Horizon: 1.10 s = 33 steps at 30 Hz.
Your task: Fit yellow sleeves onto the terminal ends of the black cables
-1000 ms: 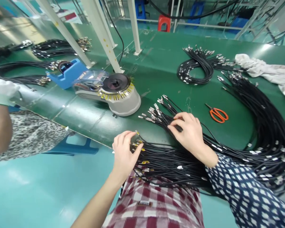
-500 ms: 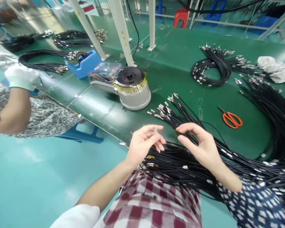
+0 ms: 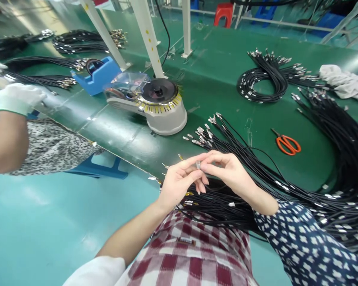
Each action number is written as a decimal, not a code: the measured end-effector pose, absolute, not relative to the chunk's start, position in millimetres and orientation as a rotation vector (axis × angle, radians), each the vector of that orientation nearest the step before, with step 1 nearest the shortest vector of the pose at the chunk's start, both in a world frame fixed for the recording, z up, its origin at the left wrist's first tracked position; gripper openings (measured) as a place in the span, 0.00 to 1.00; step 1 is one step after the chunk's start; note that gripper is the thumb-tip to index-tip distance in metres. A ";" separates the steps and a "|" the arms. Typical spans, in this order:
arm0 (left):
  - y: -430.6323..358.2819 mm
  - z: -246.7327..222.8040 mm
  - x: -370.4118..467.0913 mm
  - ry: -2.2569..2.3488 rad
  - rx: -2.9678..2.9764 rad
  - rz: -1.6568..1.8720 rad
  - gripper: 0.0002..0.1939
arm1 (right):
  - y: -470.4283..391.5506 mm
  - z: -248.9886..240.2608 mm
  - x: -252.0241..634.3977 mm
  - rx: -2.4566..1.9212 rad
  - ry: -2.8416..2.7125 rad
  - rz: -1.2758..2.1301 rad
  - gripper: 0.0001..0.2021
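Observation:
My left hand (image 3: pixel 179 178) is closed in a pinch on a small silver cable connector (image 3: pixel 198 164), held between thumb and forefinger. The fingertips of my right hand (image 3: pixel 226 171) are pinched together right beside that connector, and whatever is between them is hidden. Under both hands lies a thick bundle of black cables (image 3: pixel 220 202) along the table edge. Loose cable ends with silver connectors (image 3: pixel 203 135) fan out just beyond my hands.
A grey tape dispenser (image 3: pixel 167 119) and a blue tape holder (image 3: pixel 104 75) stand ahead left. Orange-handled scissors (image 3: pixel 288 145), a coiled cable bundle (image 3: pixel 264 89) and a white cloth (image 3: pixel 346 83) lie to the right. A co-worker's gloved hand (image 3: pixel 16 97) works at the left.
My right hand has moved left, from above the cables to the connector, and its fingers have come together. My left hand has stayed nearly in place.

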<state>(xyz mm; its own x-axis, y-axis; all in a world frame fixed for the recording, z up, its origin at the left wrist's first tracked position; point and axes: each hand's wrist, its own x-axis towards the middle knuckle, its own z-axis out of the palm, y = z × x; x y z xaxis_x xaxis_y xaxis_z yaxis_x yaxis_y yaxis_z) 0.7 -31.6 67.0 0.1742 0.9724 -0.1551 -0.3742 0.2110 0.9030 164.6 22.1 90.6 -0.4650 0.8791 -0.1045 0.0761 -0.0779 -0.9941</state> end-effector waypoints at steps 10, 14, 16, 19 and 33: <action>-33.9 59.8 4.6 0.814 0.805 1.152 0.19 | 12.4 80.1 161.2 -0.979 -1.474 1.709 0.12; -35.0 58.7 3.5 0.807 0.805 1.162 0.19 | 14.2 76.1 157.1 -1.010 -1.594 1.649 0.09; -35.7 59.4 2.8 0.797 0.808 1.153 0.20 | 18.3 70.8 158.3 -1.105 -1.657 1.423 0.07; -36.2 61.1 2.3 0.788 0.803 1.138 0.20 | 24.3 65.1 164.5 -1.180 -1.660 1.201 0.08; -36.9 62.6 -6.3 0.792 0.711 1.191 0.09 | 16.1 75.3 175.6 -1.072 -1.310 1.602 0.08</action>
